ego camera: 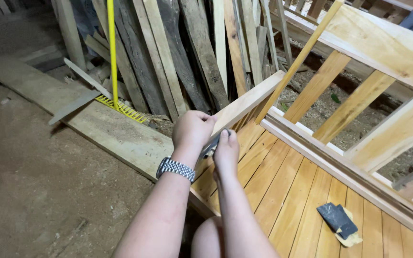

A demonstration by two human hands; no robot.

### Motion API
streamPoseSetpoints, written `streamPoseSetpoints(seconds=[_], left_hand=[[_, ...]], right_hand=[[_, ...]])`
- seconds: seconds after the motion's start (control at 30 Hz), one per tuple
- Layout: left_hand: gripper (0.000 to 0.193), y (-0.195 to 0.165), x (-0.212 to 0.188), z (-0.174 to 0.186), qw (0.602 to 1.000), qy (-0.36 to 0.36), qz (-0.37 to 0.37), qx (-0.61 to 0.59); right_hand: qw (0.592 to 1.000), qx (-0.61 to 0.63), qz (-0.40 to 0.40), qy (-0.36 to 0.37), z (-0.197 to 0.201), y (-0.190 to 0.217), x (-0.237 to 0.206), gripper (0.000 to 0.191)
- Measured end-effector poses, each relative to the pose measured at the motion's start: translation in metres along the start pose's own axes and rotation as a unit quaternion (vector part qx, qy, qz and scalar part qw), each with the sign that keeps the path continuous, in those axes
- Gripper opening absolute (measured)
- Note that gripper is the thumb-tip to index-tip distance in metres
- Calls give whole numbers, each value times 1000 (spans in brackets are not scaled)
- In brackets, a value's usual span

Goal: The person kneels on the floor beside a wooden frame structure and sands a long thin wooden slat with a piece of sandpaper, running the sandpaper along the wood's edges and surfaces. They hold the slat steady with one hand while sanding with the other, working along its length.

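My left hand [192,129], with a metal watch [176,168] on the wrist, is curled over the edge of a pale wooden rail [249,99] of a slatted wooden frame. My right hand [226,152] lies right beside it, fingers pressed on a small grey piece, likely sandpaper [210,146], held against the rail's inner face. Both hands touch the grey piece; most of it is hidden between them. The frame's varnished plank panel [283,186] lies under my forearms.
A folded dark sandpaper sheet [339,220] lies on the plank panel at lower right. A yellow rake [120,109] leans among stacked boards [182,52] at the back. A long plank [96,124] lies on the dirt floor [34,191] at left.
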State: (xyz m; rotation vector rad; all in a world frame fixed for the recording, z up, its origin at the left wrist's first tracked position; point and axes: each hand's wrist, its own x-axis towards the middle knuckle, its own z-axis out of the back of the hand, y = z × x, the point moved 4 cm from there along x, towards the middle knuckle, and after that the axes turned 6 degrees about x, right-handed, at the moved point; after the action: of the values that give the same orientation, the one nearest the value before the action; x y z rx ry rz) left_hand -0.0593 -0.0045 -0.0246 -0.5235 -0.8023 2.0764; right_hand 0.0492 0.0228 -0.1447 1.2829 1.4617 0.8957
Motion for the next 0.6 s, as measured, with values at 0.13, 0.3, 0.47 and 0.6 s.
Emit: streamPoseSetpoints(seconds=[0.13,0.3,0.47,0.6], left_hand=[[26,-5,11,-2,999,21,23,22],[25,-16,16,3,999,23,18,19],[24,-19,11,5,999,32,34,13],[25,-17,18,1,1000,-4,0,22]], right_hand=[[997,-25,69,-26,-1,16,26,24],[993,-112,-14,-34,-18,28,-13,24],[981,-77,175,14,-30,54,-42,25],[995,-80,54,-5,-20,46,-14,26]])
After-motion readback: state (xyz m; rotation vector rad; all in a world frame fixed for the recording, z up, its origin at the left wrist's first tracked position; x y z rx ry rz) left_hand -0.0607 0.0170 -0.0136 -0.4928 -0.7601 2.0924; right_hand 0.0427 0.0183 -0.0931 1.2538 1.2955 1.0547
